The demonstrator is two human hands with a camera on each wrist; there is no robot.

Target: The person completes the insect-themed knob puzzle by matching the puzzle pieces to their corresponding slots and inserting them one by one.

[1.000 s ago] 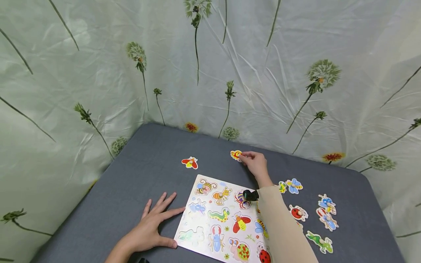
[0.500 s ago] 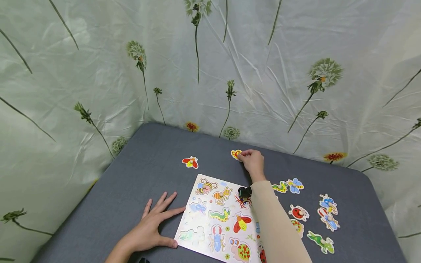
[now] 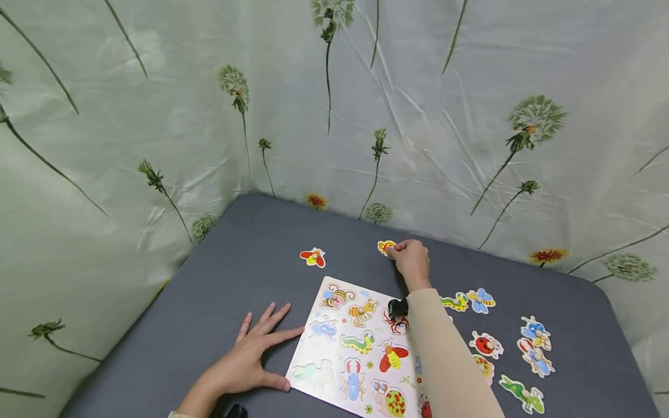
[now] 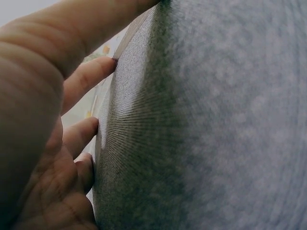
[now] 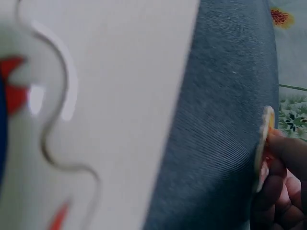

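Near the table's far edge, my right hand [image 3: 413, 264] pinches a small red-and-yellow puzzle piece [image 3: 384, 247] between thumb and fingers. In the right wrist view that piece [image 5: 261, 153] shows edge-on, tilted up over the cloth. A white insect peg puzzle board [image 3: 299, 359] lies in front of me, its right side hidden by my right sleeve. Bee pieces with knobs sit in its top row. My left hand [image 3: 245, 360] rests spread on the table, index finger and thumb at the board's left edge. Up close, the left wrist view shows its fingers against the grey cloth.
A red-winged insect piece [image 3: 313, 257] lies behind the board. To the right are a caterpillar piece [image 3: 456, 302], a blue-winged bee [image 3: 481, 301], a ladybug [image 3: 486, 345], a green grasshopper-like piece [image 3: 522, 393] and several others. A flower-printed curtain [image 3: 334, 116] hangs behind the table.
The head view has swung slightly left. My right forearm has shifted left over the board, uncovering more of the caterpillar piece. The right hand stays at the red-and-yellow puzzle piece; the left hand keeps its place.
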